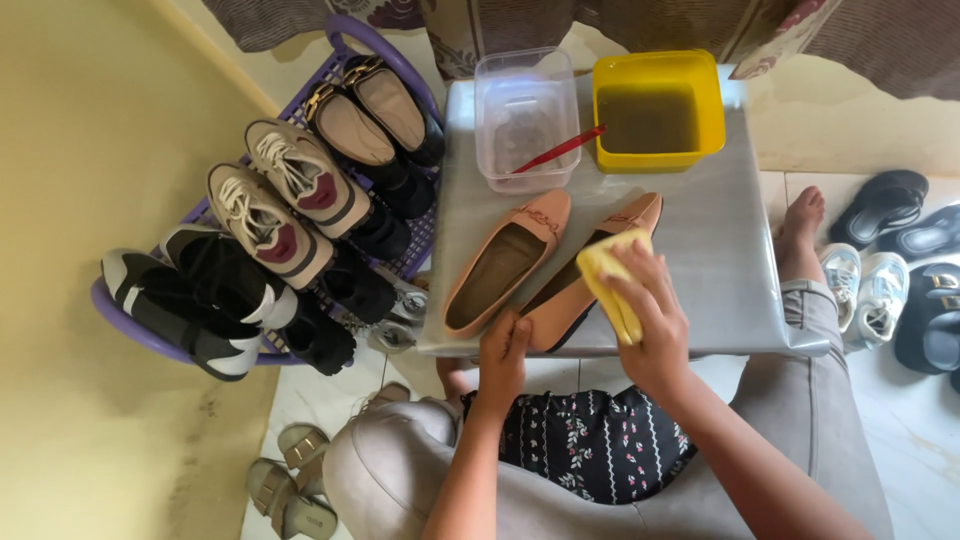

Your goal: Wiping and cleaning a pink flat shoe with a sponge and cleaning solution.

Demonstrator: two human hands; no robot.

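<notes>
From the head view, the shoe being handled is a tan flat loafer [560, 300] with a dark sole edge and a small metal ornament at the toe, lying tilted on its side under both hands. The left hand [502, 358] grips its heel end, fingers curled closed on the edge. The right hand [650, 320] is closed on a folded yellow cloth [610, 285] and presses it against the loafer's side. Just left of the left hand lies the matching second loafer [505, 262], upright, its opening showing.

Both shoes rest on a small grey table [720, 250] set over the person's lap, on a pale tiled floor beside a yellow wall [90, 200].

Beyond the hands, at the far edge of the table, stand a clear plastic tub [525, 115] with a red-handled brush [560, 150] lying in it, and a yellow square tub [658, 110] holding murky liquid. Far left of the left hand, a purple rack [120, 315] carries sneakers and dark shoes. Right of the right hand, white sneakers [865, 295] and black sandals [900, 205] lie on the floor.
</notes>
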